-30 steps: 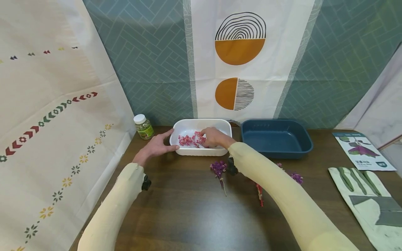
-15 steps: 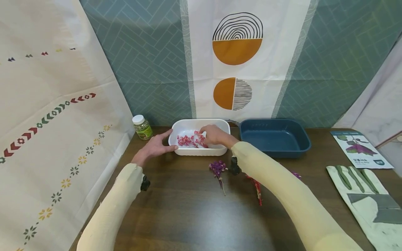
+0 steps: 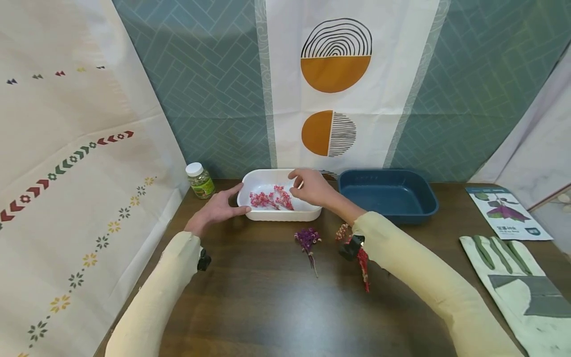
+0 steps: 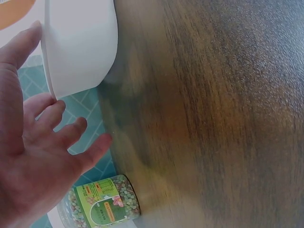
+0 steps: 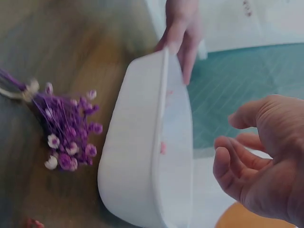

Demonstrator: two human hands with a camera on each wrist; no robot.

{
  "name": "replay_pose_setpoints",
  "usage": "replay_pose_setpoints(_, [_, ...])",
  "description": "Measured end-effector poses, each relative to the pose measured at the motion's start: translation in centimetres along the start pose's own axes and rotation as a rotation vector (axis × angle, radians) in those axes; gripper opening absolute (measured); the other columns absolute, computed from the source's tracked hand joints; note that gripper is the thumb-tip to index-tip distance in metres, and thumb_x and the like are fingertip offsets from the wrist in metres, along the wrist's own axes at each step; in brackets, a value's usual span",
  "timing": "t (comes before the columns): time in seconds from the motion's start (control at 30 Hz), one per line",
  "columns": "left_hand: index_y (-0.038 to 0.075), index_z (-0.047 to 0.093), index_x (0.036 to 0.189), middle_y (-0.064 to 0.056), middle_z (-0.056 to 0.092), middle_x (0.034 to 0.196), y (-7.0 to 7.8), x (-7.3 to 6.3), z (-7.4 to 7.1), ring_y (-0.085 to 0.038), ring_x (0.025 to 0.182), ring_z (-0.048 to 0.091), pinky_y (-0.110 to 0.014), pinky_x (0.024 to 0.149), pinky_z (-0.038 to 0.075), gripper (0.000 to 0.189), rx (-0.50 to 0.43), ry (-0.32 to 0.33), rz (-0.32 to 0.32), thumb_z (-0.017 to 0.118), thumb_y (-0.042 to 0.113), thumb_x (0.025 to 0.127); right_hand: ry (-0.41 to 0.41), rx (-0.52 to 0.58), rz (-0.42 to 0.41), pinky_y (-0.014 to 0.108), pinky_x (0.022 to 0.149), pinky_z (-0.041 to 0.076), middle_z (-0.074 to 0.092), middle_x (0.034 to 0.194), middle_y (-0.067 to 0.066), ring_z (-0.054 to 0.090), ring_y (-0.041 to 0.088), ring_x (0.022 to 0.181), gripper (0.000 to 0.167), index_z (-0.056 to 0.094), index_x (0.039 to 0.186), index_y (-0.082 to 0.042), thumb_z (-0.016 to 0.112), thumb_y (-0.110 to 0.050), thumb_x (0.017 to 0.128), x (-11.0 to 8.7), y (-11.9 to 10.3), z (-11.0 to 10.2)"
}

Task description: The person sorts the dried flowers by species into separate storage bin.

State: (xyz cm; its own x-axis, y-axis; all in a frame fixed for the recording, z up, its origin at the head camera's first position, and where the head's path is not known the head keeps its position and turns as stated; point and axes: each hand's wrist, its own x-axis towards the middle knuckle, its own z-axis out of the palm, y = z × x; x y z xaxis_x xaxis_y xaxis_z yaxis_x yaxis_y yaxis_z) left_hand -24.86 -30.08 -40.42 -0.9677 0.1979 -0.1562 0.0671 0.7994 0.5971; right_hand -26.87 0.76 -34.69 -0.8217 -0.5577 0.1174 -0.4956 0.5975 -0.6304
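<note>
A white plastic tub [image 3: 281, 216] stands against the back cloth, with sprigs of pink dried flowers [image 3: 264, 200] on its floor. My left hand [image 3: 218, 206] is at its left end, fingers spread, thumb and forefinger tips touching the rim; in the left wrist view the other fingers stay free. Above the tub's right part hovers my right hand [image 3: 312, 187], fingers loosely bent. The right wrist view shows nothing between the right hand's fingertips [image 5: 221, 159]. A bunch of purple dried flowers [image 3: 308, 239] lies in front of the tub.
Red dried flowers [image 3: 363, 265] and a beige sprig [image 3: 342, 231] lie partly under my right wrist. A dark blue tub [image 3: 388, 196] stands right of the white one. A white-lidded jar [image 3: 201, 182] is at left. A seed packet [image 3: 508, 213] and a patterned glove [image 3: 513, 287] lie at right.
My right hand has risen out of the white tub and drawn back to the right, letting go of the pink dried flowers. The left hand stays at the tub's rim.
</note>
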Motion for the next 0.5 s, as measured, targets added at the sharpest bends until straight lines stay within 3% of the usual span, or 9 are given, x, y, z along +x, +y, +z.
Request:
replay_pose_setpoints(0.3, [0.014, 0.021, 0.161, -0.021, 0.028, 0.16, 0.0, 0.0, 0.0, -0.042, 0.145, 0.026, -0.066, 0.109, 0.028, 0.097, 0.008, -0.002, -0.006, 0.071, 0.052, 0.087, 0.077, 0.157, 0.017, 0.033, 0.065, 0.051, 0.066, 0.094, 0.007, 0.062, 0.022, 0.08, 0.035, 0.062, 0.126, -0.001, 0.067, -0.013, 0.094, -4.7, -0.4, -0.2])
replay_pose_setpoints(0.5, [0.013, 0.021, 0.161, -0.022, 0.028, 0.159, -0.1, 0.1, 0.1, -0.043, 0.144, 0.027, -0.066, 0.108, 0.028, 0.096, 0.01, 0.001, 0.012, 0.071, 0.051, 0.088, 0.09, 0.174, 0.073, 0.032, 0.065, 0.052, 0.066, 0.091, 0.006, 0.062, 0.021, 0.077, 0.036, 0.062, 0.125, 0.0, 0.069, -0.013, 0.092, -7.0, -0.3, 0.4])
